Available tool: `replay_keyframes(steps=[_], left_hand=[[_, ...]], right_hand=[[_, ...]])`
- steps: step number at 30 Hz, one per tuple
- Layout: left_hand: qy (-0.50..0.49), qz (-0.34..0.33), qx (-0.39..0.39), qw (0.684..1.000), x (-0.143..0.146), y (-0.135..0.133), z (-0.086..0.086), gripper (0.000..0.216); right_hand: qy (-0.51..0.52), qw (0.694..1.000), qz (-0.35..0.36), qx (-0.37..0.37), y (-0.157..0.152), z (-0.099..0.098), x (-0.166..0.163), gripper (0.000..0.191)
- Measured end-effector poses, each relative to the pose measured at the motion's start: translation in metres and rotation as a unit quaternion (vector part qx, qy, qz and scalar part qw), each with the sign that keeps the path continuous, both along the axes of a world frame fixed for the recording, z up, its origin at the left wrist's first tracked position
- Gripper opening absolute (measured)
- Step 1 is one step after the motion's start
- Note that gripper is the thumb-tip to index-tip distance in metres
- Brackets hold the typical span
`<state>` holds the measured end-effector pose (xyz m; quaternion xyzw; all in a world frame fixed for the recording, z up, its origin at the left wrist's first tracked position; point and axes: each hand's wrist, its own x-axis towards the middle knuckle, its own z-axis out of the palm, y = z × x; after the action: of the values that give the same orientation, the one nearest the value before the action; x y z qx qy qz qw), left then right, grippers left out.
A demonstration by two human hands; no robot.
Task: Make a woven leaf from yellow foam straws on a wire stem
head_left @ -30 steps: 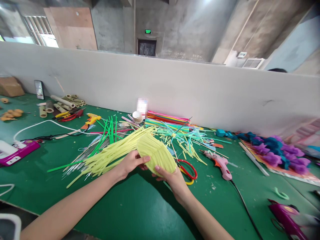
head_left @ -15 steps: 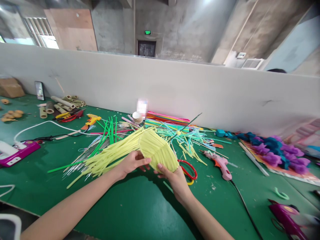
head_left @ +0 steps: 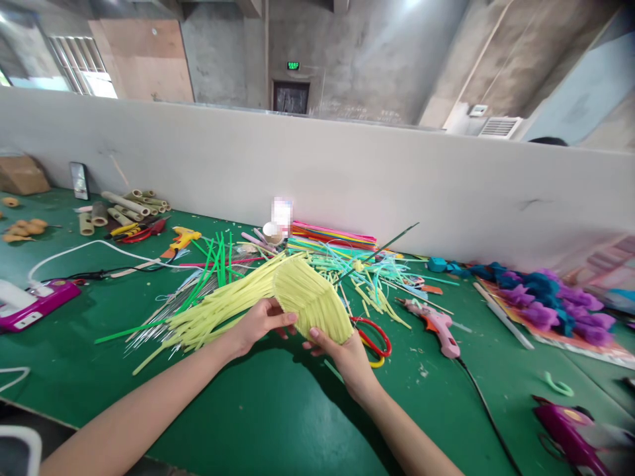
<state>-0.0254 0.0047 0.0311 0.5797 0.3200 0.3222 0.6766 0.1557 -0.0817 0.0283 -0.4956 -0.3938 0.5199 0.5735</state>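
Both hands hold a leaf-shaped piece made of pale yellow straws (head_left: 310,301) above the green table (head_left: 258,410). My left hand (head_left: 260,322) pinches its near left edge, thumb on top. At the lower right edge my right hand (head_left: 342,354) grips it with the fingers curled under. A thin dark green stick (head_left: 384,249) juts up and to the right from behind the piece. Just left of my left hand lies a loose pile of yellow straws (head_left: 213,314).
Red-handled scissors (head_left: 373,337) lie right of the piece, a pink glue gun (head_left: 436,324) with its black cord beyond. Green and mixed-colour straws (head_left: 342,254) litter the middle. A yellow glue gun (head_left: 182,236), paper tubes (head_left: 124,205) and purple-blue flowers (head_left: 546,297) sit along the grey partition.
The yellow straw piece has turned slightly in my hands, and the dark green stick behind it has swung further up and to the right. Both hands keep their grip.
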Motion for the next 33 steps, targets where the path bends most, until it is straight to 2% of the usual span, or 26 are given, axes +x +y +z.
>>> replay_keyframes(steps=[9, 18, 22, 25, 27, 30, 33], left_hand=[[-0.035, -0.003, -0.057, 0.998, -0.001, 0.004, 0.000, 0.042], [-0.136, 0.011, -0.161, 0.977, -0.002, 0.014, -0.006, 0.053], [-0.152, 0.015, -0.196, 0.969, -0.004, 0.015, -0.003, 0.059], [-0.159, 0.025, -0.200, 0.967, -0.005, 0.013, 0.001, 0.052], [-0.149, 0.040, -0.187, 0.970, -0.005, 0.012, 0.001, 0.042], [-0.122, 0.071, -0.164, 0.976, -0.004, 0.013, -0.001, 0.034], [-0.109, 0.091, -0.154, 0.978, -0.003, 0.015, -0.004, 0.031]], right_hand=[[-0.072, 0.994, -0.057, 0.054, 0.007, -0.012, 0.012, 0.037], [-0.166, 0.973, -0.045, 0.151, 0.011, -0.013, 0.022, 0.024], [-0.240, 0.949, -0.057, 0.195, 0.011, -0.017, 0.026, 0.032], [-0.266, 0.937, -0.096, 0.205, 0.013, -0.021, 0.029, 0.049], [-0.247, 0.942, -0.119, 0.196, 0.014, -0.022, 0.031, 0.061], [-0.170, 0.964, -0.127, 0.161, 0.016, -0.019, 0.032, 0.074], [-0.105, 0.978, -0.127, 0.126, 0.016, -0.014, 0.032, 0.072]])
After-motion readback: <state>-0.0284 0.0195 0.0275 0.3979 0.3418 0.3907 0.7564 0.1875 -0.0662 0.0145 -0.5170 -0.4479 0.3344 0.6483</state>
